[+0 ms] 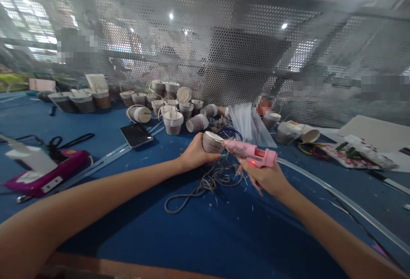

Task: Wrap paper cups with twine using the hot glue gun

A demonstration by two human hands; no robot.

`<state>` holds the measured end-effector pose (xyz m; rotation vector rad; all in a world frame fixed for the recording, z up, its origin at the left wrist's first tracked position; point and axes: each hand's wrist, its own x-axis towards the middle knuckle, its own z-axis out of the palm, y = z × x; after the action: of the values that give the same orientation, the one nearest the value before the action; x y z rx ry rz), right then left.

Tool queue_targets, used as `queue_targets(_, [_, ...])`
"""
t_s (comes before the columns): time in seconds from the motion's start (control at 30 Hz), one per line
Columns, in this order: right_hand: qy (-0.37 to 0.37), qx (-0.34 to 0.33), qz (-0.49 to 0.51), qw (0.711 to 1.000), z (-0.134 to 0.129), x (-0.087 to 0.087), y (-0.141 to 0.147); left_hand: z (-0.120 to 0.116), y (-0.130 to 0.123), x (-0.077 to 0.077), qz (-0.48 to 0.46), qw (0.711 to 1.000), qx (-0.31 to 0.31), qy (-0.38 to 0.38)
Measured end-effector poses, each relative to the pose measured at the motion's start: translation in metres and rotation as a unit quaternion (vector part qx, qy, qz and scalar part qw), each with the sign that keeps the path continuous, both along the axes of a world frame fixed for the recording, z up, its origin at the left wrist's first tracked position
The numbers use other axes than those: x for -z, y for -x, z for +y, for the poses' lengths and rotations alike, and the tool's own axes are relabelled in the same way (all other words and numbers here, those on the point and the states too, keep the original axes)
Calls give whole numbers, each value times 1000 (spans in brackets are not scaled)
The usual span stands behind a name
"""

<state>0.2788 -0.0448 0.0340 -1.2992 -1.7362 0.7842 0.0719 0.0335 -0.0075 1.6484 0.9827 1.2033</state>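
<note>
My left hand is wrapped round a small paper cup whose side is covered in grey cord. In my right hand is a pink hot glue gun, its nozzle up against the cup's rim. A long clear glue stick trails out of the gun's back to the right. Beneath both hands lies a loose tangle of grey cord on the blue tabletop. Whether glue is coming out at the nozzle cannot be made out.
Several cord-wrapped cups stand or lie at the back. A phone and a purple power strip are on the left. Clear glue sticks lie behind the gun; a patterned plastic bag is at right. A perforated metal screen closes the far side.
</note>
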Motion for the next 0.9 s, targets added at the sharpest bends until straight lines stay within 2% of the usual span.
queue_targets(0.27, [-52,-4,-13,999,0,-7,1,-1,1,0,-3,1000,-3,0])
queue_targets(0.57, [-65,15,-44,997,4,3,-6,-1,0,-1,-2,1000,-11,5])
queue_targets(0.73, [-135,20,-74,988,10,2,-10,0,0,0,13,1000,-10,3])
queue_targets(0.9, [-166,13,-118,979,15,9,-17,0,-1,0,14,1000,-4,10])
